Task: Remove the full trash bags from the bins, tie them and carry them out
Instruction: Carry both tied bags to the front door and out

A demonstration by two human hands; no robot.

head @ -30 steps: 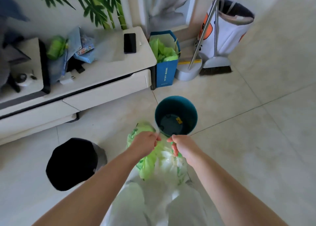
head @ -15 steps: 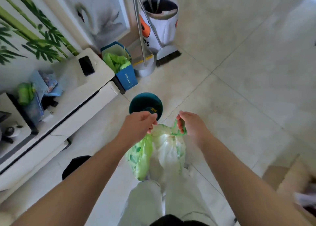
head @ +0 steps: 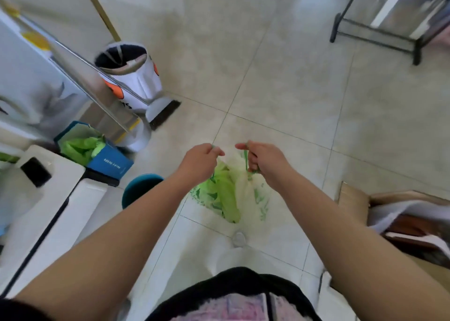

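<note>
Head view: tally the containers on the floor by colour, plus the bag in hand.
Teal: 1, round bin
White: 1, tall bin with orange print
Blue: 1, open box holding green bags
Brown: 1, cardboard box
Green: 1, trash bag, gripped at the top by left hand and right hand
Total: 5

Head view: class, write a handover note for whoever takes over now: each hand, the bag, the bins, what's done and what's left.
Left hand pinches one handle of the green trash bag; right hand grips the other.
Bag hangs between them, out of the teal bin, untied.
To do: tie it, carry it out; the blue bin holds a second green bag.
</note>
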